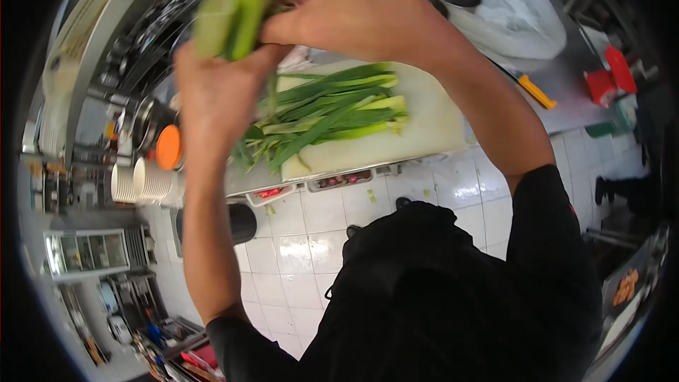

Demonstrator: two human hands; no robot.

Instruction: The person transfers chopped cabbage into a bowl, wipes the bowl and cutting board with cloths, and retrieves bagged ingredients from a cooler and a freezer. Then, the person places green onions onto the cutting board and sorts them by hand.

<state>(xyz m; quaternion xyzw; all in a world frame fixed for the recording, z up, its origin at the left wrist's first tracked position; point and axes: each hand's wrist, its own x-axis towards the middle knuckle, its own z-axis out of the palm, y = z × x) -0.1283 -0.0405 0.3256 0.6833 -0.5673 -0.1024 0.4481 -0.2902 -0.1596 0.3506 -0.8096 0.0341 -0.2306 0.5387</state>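
Note:
Raised above the counter, my left hand (216, 92) is closed around short, thick light-green leek stalks (247, 18), blurred by motion. My right hand (325, 10) is beside them, its thumb and fingers pinched together close to the stalks; what lies between those fingertips is hidden. Below both hands, a pile of long green leek leaves (332, 110) lies across a white cutting board (428, 124), some hanging past its left end.
A yellow-handled knife (536, 92) lies to the right, near a clear plastic bag (520, 21) and a red object (610, 78). On the left stand stacked paper cups (148, 180) and an orange lid (169, 147). Containers of red produce (343, 180) sit below the counter's front edge.

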